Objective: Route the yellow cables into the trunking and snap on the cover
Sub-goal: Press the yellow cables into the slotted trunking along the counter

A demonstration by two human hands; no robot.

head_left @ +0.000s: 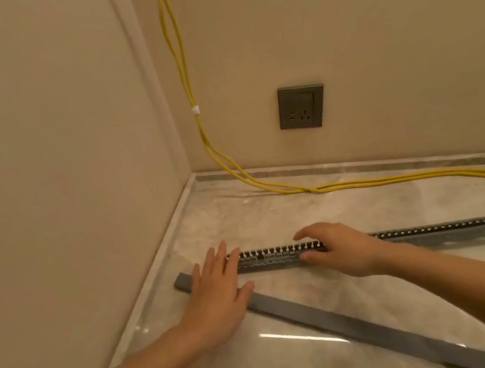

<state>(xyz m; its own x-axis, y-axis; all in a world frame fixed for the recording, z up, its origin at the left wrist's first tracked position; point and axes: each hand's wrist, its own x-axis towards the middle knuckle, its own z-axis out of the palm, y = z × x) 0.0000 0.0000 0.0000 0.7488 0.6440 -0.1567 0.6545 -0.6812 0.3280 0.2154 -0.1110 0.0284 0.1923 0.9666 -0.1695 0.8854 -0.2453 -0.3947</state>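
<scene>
Left hand (214, 299): flat, fingers (221, 255) spread apart, palm over the left end of the cover, fingertips at the left end of the trunking; gripping nothing
Right hand (340, 247): curled over the trunking, fingers on its far slotted wall, thumb at the near side; clamped or only resting, cannot tell
Trunking (279, 255): grey, slotted, lying open on the floor (273, 217), running rightward
Cover (339, 319): flat grey strip, loose, angled just beside the trunking
Yellow cables (364, 183): down the wall, along the floor by the skirting; well apart from the trunking
Socket (301, 107): grey, on the wall
</scene>
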